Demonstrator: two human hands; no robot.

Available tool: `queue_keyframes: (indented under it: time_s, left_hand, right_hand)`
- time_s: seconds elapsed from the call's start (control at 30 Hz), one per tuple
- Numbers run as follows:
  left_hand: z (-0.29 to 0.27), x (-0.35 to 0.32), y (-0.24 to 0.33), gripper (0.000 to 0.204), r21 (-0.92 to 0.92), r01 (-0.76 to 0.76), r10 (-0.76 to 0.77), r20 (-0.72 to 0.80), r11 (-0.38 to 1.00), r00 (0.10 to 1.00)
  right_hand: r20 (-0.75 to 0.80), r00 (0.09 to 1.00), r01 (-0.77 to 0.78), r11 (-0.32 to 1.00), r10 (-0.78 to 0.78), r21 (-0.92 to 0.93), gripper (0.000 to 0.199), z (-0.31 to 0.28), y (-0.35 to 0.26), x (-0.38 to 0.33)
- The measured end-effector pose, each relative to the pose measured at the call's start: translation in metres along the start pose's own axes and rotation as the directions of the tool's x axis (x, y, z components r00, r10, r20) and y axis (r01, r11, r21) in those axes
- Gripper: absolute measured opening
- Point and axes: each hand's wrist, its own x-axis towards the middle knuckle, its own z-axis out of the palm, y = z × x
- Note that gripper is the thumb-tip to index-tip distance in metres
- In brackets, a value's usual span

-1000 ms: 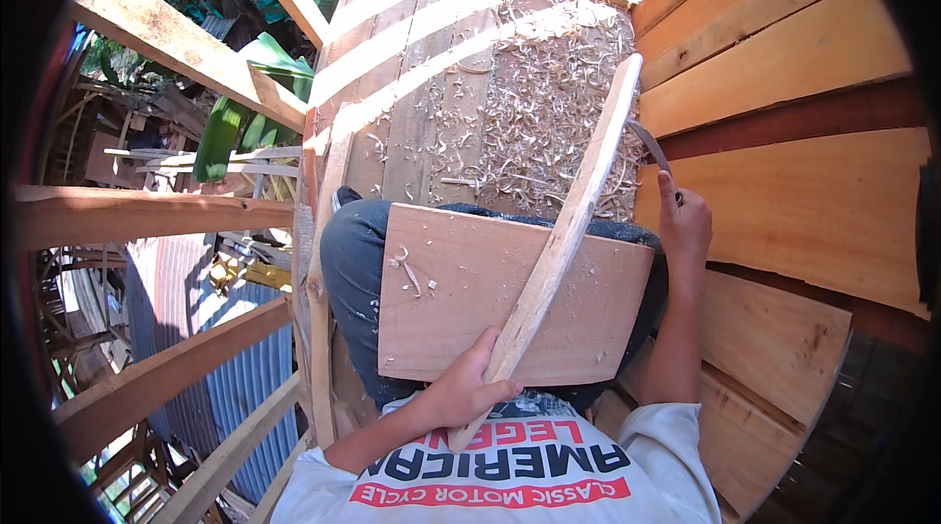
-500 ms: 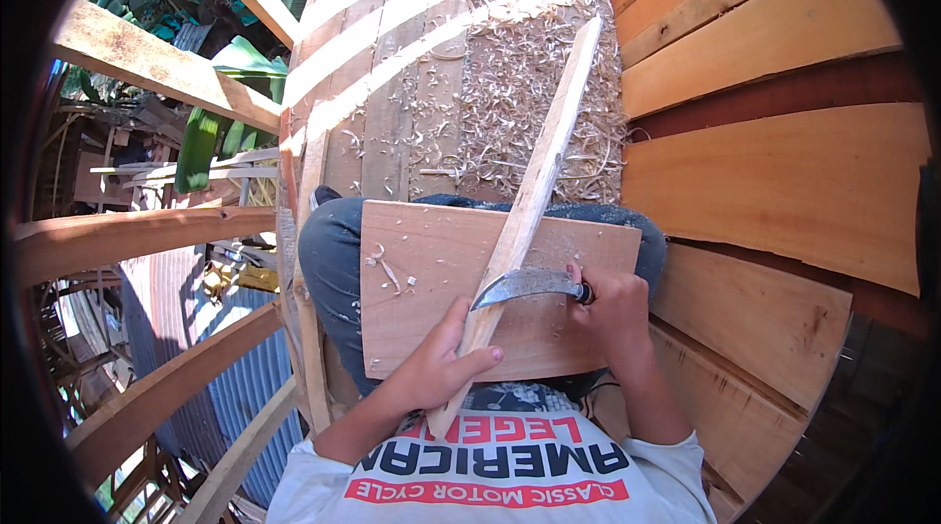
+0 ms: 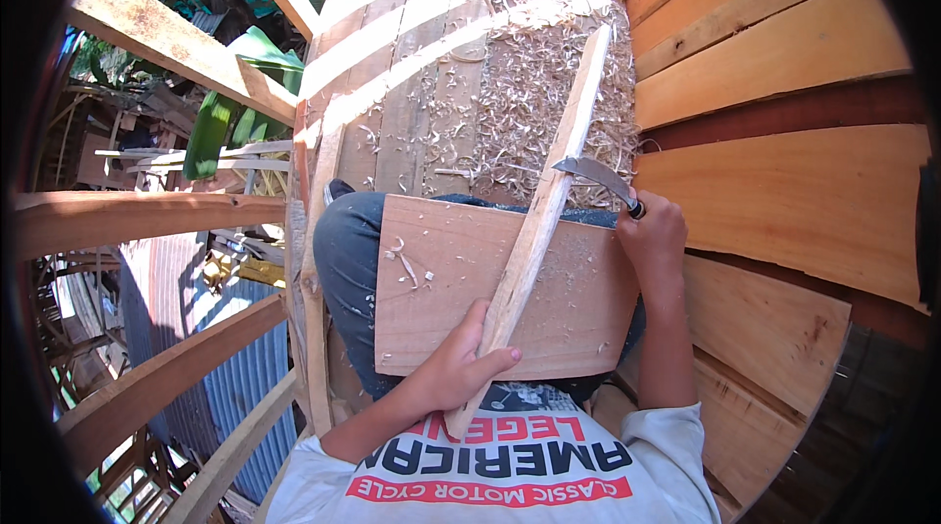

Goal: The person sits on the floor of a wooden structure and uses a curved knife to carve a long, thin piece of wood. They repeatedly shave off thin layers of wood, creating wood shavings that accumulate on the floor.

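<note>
- Knife (image 3: 600,176) with a curved blade now lies across the stick (image 3: 534,240) beyond the board's far edge; half a second ago it was low on the stick, just beside the left hand (image 3: 461,362).
- For the work in hand, I judge this puts the edge well apart from the left fingers and over the outer stretch of wood. Whether the blade bites or only rests there, I cannot tell.
- The right hand (image 3: 655,235) is closed around the knife's dark handle, fingers wrapped and blade pointing left; it has moved outward with the tool.
- The left hand stays near the stick's lower end, pinching it between the thumb on the right side and the fingers on the left.
- The stick slants across the board (image 3: 431,299) on the person's lap, its near end over the shirt (image 3: 412,485) and its far end above the shavings (image 3: 529,122). Whether the near end presses on the cloth is unclear.
- A curled scrap (image 3: 404,264) and smaller chips lie on the board's left part, apart from the stick.
- Around the seat, floor planks (image 3: 402,132) carry bands of sunlight, and open wooden rails (image 3: 147,215) run along the left.
- Wall boards (image 3: 774,171) rise near the right hand; they probably limit any wide swing that way.
</note>
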Motion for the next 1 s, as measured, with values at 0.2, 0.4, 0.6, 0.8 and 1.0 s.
queue_keyframes:
  time_s: [0.2, 0.4, 0.6, 0.8, 1.0]
  left_hand:
    - [0.001, 0.003, -0.009, 0.057, 0.050, -0.093, 0.094, -0.020, 0.994, 0.995]
    - [-0.003, -0.002, -0.012, 0.050, -0.057, -0.022, 0.024, 0.040, 0.998, 0.999]
    - [-0.013, 0.002, -0.014, 0.043, -0.501, 0.141, -0.051, 0.189, 0.854, 0.981]
    - [-0.015, 0.004, -0.017, 0.032, -0.554, 0.119, 0.010, 0.224, 0.824, 0.975]
    - [-0.003, 0.004, -0.008, 0.038, -0.368, 0.079, -0.035, 0.125, 0.926, 0.992]
  right_hand:
    - [0.001, 0.997, -0.071, 0.997, 0.071, 0.031, 0.025, 0.001, 0.005, -0.004]
    - [0.047, 0.973, -0.232, 0.964, 0.228, 0.129, 0.034, -0.007, 0.004, 0.005]
    - [0.173, 0.954, 0.157, 0.902, -0.243, 0.402, 0.034, -0.008, -0.025, -0.082]
    - [0.130, 0.922, 0.317, 0.905, -0.364, 0.284, 0.032, 0.005, -0.028, -0.098]
    - [0.069, 0.966, 0.235, 0.958, -0.249, 0.164, 0.031, 0.005, -0.014, -0.059]
